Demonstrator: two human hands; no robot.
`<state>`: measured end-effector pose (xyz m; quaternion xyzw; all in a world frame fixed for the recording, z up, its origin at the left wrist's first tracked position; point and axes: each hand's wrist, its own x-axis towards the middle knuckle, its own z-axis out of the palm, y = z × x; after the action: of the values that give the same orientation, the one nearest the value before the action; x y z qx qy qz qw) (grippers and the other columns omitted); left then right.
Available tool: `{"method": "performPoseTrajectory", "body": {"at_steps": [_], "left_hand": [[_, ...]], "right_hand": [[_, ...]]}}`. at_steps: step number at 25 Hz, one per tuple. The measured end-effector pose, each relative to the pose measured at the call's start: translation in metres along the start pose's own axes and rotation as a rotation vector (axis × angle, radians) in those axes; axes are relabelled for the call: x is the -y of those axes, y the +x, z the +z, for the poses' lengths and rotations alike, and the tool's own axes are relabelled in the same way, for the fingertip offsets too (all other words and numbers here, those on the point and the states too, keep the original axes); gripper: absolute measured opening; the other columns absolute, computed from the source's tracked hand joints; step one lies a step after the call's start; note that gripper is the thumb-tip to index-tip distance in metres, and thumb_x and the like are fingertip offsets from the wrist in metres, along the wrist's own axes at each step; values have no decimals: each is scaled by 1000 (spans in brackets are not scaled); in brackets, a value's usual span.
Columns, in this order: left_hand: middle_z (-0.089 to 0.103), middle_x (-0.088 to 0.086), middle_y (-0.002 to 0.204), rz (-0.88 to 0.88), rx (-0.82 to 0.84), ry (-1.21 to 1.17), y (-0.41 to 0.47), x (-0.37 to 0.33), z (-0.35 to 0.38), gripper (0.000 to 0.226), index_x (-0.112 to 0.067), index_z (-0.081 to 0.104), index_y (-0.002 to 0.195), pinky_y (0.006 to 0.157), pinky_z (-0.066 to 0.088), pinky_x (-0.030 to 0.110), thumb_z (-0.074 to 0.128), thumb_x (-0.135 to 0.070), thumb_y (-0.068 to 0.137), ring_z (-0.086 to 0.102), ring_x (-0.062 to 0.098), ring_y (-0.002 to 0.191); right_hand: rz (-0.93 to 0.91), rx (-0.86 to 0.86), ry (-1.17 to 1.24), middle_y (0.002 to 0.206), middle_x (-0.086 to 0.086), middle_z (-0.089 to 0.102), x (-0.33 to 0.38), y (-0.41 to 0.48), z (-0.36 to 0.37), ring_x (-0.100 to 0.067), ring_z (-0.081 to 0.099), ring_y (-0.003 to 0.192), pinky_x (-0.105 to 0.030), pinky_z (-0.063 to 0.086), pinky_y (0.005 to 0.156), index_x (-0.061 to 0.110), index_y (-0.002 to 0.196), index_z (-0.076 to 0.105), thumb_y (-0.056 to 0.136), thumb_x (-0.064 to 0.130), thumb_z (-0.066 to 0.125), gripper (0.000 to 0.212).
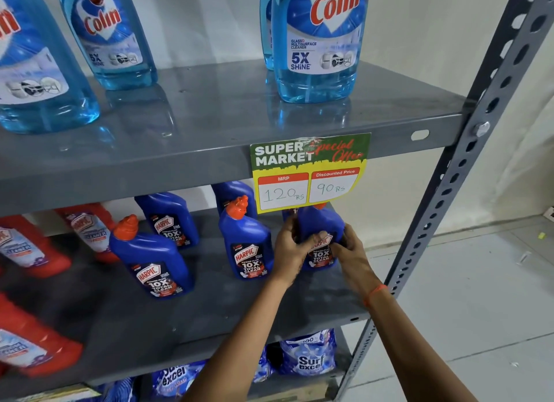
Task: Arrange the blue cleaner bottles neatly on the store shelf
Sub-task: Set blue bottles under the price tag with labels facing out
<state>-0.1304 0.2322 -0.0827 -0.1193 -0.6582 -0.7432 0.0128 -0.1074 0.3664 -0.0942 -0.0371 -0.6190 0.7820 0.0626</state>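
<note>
Several dark blue Harpic cleaner bottles with orange caps stand on the grey middle shelf (209,311). Both my hands hold the rightmost bottle (322,224), upright near the shelf's right end. My left hand (289,248) grips its left side and my right hand (349,251) its right side, covering part of the label. Its cap is hidden behind the price sign. Another blue bottle (245,242) stands just left of my hands, one (151,257) further left and nearer the front, and two (171,218) sit at the back.
A green and yellow price sign (310,173) hangs from the upper shelf's edge. Light blue Colin bottles (317,41) stand on the upper shelf. Red cleaner bottles (27,245) fill the middle shelf's left. Surf Excel packs (308,353) lie below. A perforated upright (467,155) bounds the right.
</note>
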Motion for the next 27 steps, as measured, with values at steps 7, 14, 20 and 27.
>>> {"method": "performPoseTrajectory", "body": {"at_steps": [7,14,20,27], "left_hand": [[70,15,106,-171,94,220,-24,33,-15,32,-9,62,103,83,53,25,75,-9,74,66,22,96],[72,0,93,-142,26,423,-58,48,-12,42,-17,65,104,70,52,18,81,-28,66,66,7,81],[73,2,98,-176,22,443,-71,43,-8,46,-20,63,106,77,54,27,81,-33,66,67,11,88],[72,7,107,-235,-18,358,-84,41,-1,56,-19,61,112,89,53,40,82,-34,63,66,19,100]], "right_hand": [[98,-219,-200,97,-17,57,-26,-7,10,-26,52,90,-31,47,74,-8,108,51,79,-20,42,33],[238,-318,-337,91,-8,63,-38,-31,-1,-24,58,84,-33,45,74,15,94,55,79,-16,36,39],[246,-314,-278,99,-15,63,-34,-42,-2,-29,58,91,-44,48,83,7,101,55,77,-18,34,41],[227,-334,-208,98,-12,64,-27,-61,1,-24,58,86,-30,48,67,12,101,56,77,-17,34,43]]}}
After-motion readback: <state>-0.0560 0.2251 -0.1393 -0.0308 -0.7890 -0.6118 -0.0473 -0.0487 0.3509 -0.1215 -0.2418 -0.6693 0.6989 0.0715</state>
